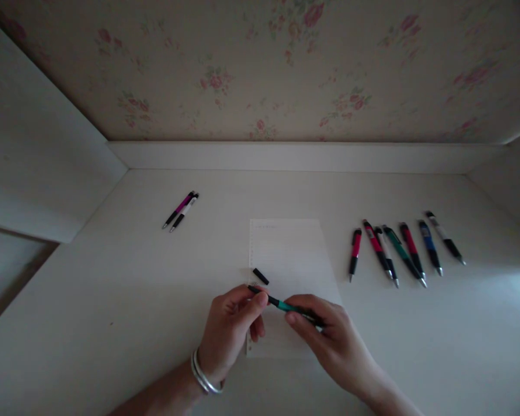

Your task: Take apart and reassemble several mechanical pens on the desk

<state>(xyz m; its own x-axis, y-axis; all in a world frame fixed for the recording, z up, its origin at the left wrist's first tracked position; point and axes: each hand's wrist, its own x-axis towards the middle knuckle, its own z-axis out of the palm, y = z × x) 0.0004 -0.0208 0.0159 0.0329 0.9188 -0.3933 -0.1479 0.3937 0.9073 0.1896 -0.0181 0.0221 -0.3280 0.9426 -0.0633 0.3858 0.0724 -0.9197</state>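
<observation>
Over the lower part of a lined paper sheet point(292, 254), a green and black pen point(281, 304) is held level between both hands. My left hand point(231, 323) pinches its dark tip end between thumb and fingers. The green barrel is gripped by my right hand point(329, 335), which hides part of the pen's other end. Just beyond my left fingertips, a short black tube-like piece point(260, 276) lies on the paper near its left edge; whether it is a cap or a rubber grip I cannot tell.
To the right lie several pens in a loose row, among them a blue pen point(430, 247) and a green pen point(403, 253). A purple pen point(179, 209) and a white pen point(185, 211) lie side by side at the back left. White panels point(307, 156) edge the white table.
</observation>
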